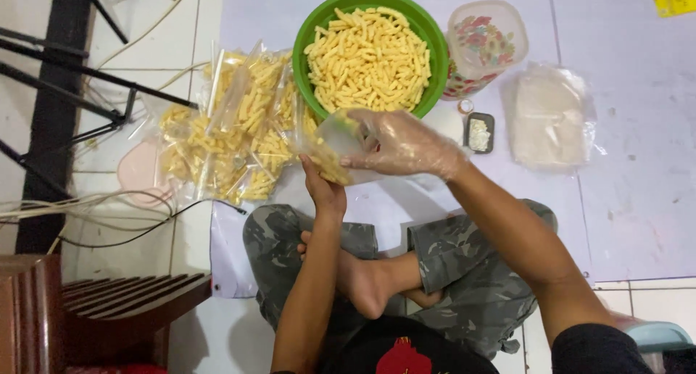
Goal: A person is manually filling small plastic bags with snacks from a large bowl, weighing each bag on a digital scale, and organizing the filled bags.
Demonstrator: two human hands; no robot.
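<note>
Nearest my fingers I see a small clear plastic bag [328,148] partly filled with pale yellow stick-shaped snacks. My bare left hand [324,189] grips it from below, fingers closed on its lower edge. My right hand [401,143], in a thin transparent glove, lies over the bag's open top with fingers bunched together at its mouth; whether they pinch snacks I cannot tell, since the glove and bag blur that spot. Just beyond the fingers sits a round green plastic bowl [429,33] heaped with the same snacks. Left of them lies a pile of filled clear bags [228,127]. Right of them stand a small dark tray [479,133], a lidded clear tub with a floral print [484,44], and a stack of empty clear bags [549,117].
</note>
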